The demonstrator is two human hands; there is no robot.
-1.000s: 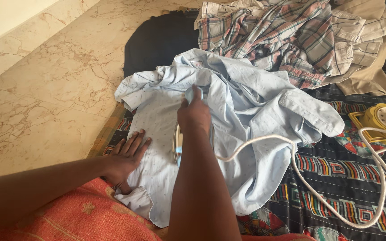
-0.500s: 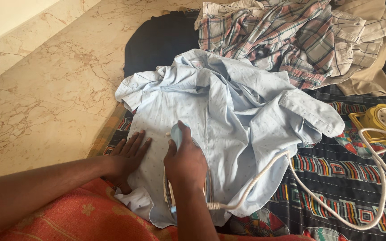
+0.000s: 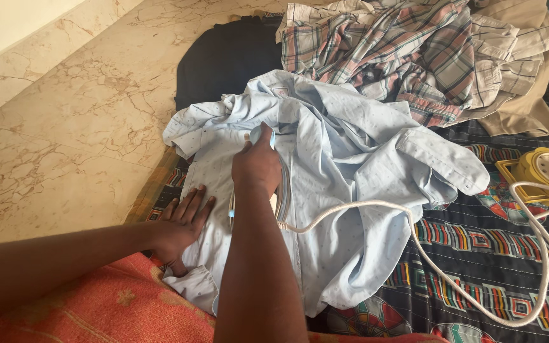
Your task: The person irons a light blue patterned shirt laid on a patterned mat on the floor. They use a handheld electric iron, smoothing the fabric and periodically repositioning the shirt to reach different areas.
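Right hand (image 3: 257, 166) grips a pale-blue electric iron (image 3: 263, 136) on a crumpled light-blue dotted cotton shirt (image 3: 338, 152); left hand (image 3: 182, 219), at eight o'clock, presses flat—lingering heat could scorch fabric.

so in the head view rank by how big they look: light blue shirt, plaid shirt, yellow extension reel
1. Light blue dotted cotton shirt, largest.
2. Red and grey plaid shirt, though it lies farther away and is cut off by the frame, so unsure.
3. Round yellow plastic extension reel, clearly smallest.
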